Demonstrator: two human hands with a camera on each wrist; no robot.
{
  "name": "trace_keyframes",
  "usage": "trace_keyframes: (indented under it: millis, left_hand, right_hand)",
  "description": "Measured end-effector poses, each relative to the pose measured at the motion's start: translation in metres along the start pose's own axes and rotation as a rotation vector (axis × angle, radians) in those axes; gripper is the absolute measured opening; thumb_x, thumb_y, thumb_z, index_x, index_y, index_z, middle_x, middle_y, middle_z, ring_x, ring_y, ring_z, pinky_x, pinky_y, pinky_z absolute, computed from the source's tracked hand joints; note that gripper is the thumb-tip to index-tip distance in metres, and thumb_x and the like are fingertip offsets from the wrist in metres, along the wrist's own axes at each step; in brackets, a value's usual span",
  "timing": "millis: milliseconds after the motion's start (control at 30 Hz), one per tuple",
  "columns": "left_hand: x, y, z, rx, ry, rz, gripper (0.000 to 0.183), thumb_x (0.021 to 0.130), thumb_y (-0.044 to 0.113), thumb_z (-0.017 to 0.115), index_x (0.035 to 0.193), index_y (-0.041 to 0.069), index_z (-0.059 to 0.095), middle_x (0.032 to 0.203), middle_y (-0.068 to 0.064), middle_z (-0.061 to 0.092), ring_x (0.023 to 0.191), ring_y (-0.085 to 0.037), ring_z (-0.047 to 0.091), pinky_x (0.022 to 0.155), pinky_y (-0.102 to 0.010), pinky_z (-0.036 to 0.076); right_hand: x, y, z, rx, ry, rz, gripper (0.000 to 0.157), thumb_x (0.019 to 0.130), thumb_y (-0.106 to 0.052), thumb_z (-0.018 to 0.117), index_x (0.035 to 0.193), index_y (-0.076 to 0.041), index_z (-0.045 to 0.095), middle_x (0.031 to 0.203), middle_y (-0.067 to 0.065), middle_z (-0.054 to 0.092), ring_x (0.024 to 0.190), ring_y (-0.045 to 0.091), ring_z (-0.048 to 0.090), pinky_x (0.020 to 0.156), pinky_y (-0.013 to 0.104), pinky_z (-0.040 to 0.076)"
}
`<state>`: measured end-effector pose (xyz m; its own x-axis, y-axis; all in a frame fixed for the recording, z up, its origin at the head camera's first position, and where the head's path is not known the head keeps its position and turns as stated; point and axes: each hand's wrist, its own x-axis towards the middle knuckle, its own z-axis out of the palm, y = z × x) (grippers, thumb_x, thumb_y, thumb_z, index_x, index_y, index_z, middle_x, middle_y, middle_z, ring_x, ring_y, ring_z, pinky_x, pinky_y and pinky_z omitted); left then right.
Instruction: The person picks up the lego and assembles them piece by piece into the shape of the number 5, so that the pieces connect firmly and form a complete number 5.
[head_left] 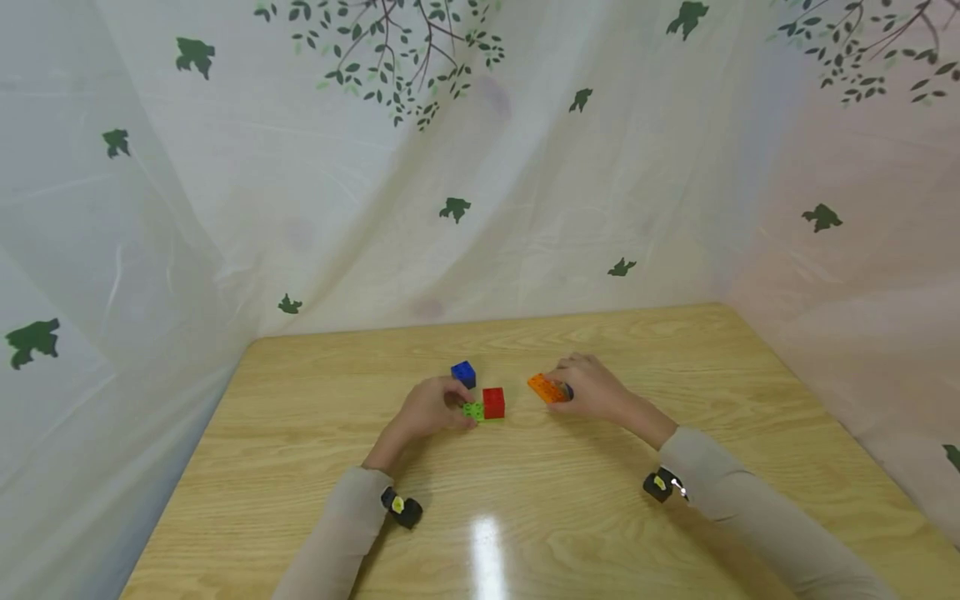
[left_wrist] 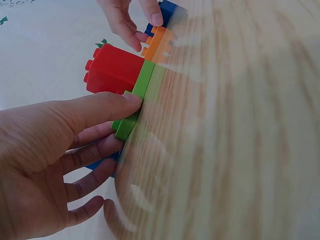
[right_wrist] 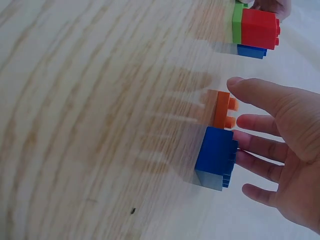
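Observation:
My left hand (head_left: 435,406) pinches a flat lime-green toy brick (left_wrist: 132,117) by one end, thumb on the near side. A taller red brick (head_left: 493,403) stands on the green brick's other end. Just beyond this hand sits a blue brick (head_left: 463,374). Over to the right, my right hand (head_left: 592,390) reaches around a flat orange brick (head_left: 547,388), its thumb and fingers spread on either side. Close beside the orange brick is a second blue brick (right_wrist: 215,157), mostly hidden by the hand in the head view. The fingertips overlap the studs in the right wrist view.
A light wood-grain table (head_left: 360,354) carries the bricks. Pale curtains (head_left: 360,208) printed with leaves hang behind it and along both sides. Each wrist has a small black camera (head_left: 405,510) strapped on over a light sleeve (head_left: 341,533).

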<state>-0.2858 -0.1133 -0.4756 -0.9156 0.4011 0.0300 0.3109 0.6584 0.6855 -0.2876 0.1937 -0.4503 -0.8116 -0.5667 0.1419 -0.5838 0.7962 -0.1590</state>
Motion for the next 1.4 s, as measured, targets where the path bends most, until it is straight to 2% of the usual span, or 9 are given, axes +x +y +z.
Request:
trace_keyframes:
  millis: [367, 667, 867, 1067, 1267, 1400]
  left_hand:
    - [0.001, -0.002, 0.001, 0.002, -0.011, -0.004, 0.03, 0.073, 0.022, 0.093, 0.097, 0.017, 0.076, 0.097, 0.004, 0.071, 0.092, -0.012, 0.062, 0.088, -0.036, 0.052]
    - [0.002, -0.003, 0.002, 0.002, -0.002, 0.018, 0.032, 0.072, 0.022, 0.093, 0.098, 0.016, 0.075, 0.096, 0.003, 0.072, 0.091, -0.012, 0.063, 0.087, -0.036, 0.052]
    - [0.001, -0.004, 0.001, -0.009, -0.007, 0.019, 0.032, 0.072, 0.021, 0.092, 0.099, 0.015, 0.075, 0.097, 0.002, 0.072, 0.091, -0.012, 0.062, 0.088, -0.035, 0.052]
    - [0.001, -0.004, -0.001, -0.022, -0.018, 0.02, 0.033, 0.072, 0.019, 0.092, 0.1, 0.013, 0.075, 0.098, 0.001, 0.072, 0.092, -0.012, 0.062, 0.089, -0.034, 0.052]
    - [0.002, -0.005, -0.001, -0.022, -0.03, 0.024, 0.033, 0.073, 0.018, 0.091, 0.101, 0.012, 0.075, 0.099, 0.0, 0.072, 0.092, -0.012, 0.062, 0.09, -0.034, 0.052]
    - [0.002, -0.008, -0.001, -0.019, -0.036, 0.037, 0.034, 0.073, 0.017, 0.091, 0.102, 0.011, 0.075, 0.098, 0.0, 0.072, 0.092, -0.012, 0.062, 0.089, -0.034, 0.052]
  right_hand:
    - [0.002, 0.002, 0.006, -0.036, 0.0, -0.003, 0.048, 0.081, -0.032, 0.086, 0.118, -0.005, 0.074, 0.108, 0.008, 0.072, 0.102, 0.027, 0.06, 0.1, 0.058, 0.046]
    - [0.003, 0.001, 0.009, -0.026, 0.012, -0.026, 0.044, 0.081, -0.024, 0.086, 0.121, -0.01, 0.073, 0.105, 0.006, 0.073, 0.1, 0.028, 0.059, 0.098, 0.058, 0.045]
    - [0.005, 0.0, 0.008, 0.015, -0.004, -0.004, 0.044, 0.083, -0.018, 0.084, 0.125, -0.01, 0.072, 0.113, 0.01, 0.073, 0.108, 0.032, 0.062, 0.104, 0.062, 0.041]
    - [0.007, -0.002, 0.008, 0.04, -0.005, 0.001, 0.043, 0.084, -0.021, 0.083, 0.124, -0.01, 0.072, 0.114, 0.009, 0.073, 0.109, 0.031, 0.062, 0.106, 0.061, 0.04]
    - [0.01, -0.002, 0.01, 0.036, 0.004, 0.004, 0.043, 0.083, -0.022, 0.084, 0.123, -0.009, 0.071, 0.114, 0.007, 0.074, 0.104, 0.027, 0.062, 0.108, 0.06, 0.039]
    - [0.012, -0.004, 0.01, 0.05, 0.006, 0.024, 0.044, 0.083, -0.023, 0.084, 0.123, -0.009, 0.071, 0.106, 0.006, 0.074, 0.096, 0.023, 0.059, 0.105, 0.058, 0.041]
